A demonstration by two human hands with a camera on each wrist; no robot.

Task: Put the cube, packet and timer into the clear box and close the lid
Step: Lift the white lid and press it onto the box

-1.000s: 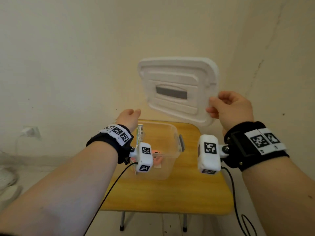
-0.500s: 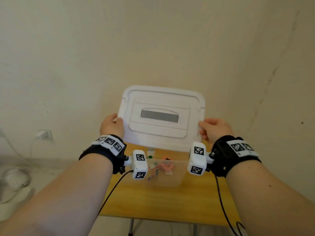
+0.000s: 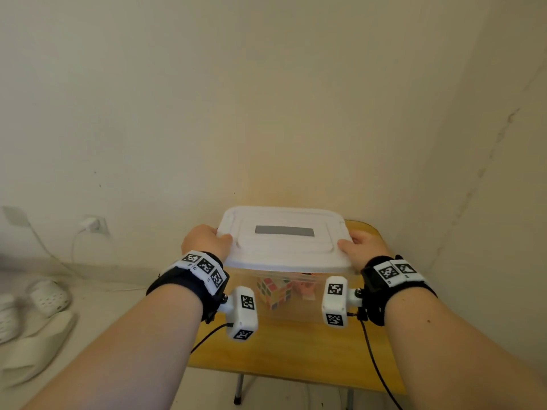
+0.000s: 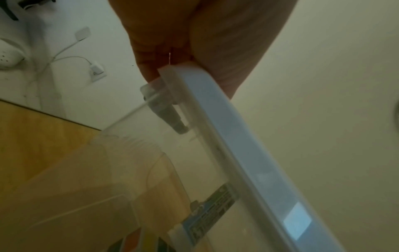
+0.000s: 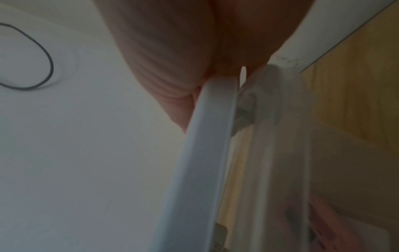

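Lid (image 3: 284, 241) atop clear box (image 3: 299, 294), left grip (image 3: 204, 241), right grip (image 3: 362, 247) clamping its ends

1. The lid (image 3: 284, 247) is showing plain white, with one grey rectangle set in its top
2. The clear box (image 3: 296, 309) is letting a cube (image 3: 273, 291) show through, chequered in white, pink, yellow and green
3. The table (image 3: 296, 350) is glowing honey-yellow wood
4. The wristbands (image 3: 189, 279) are showing black, carrying white tags with black square patterns
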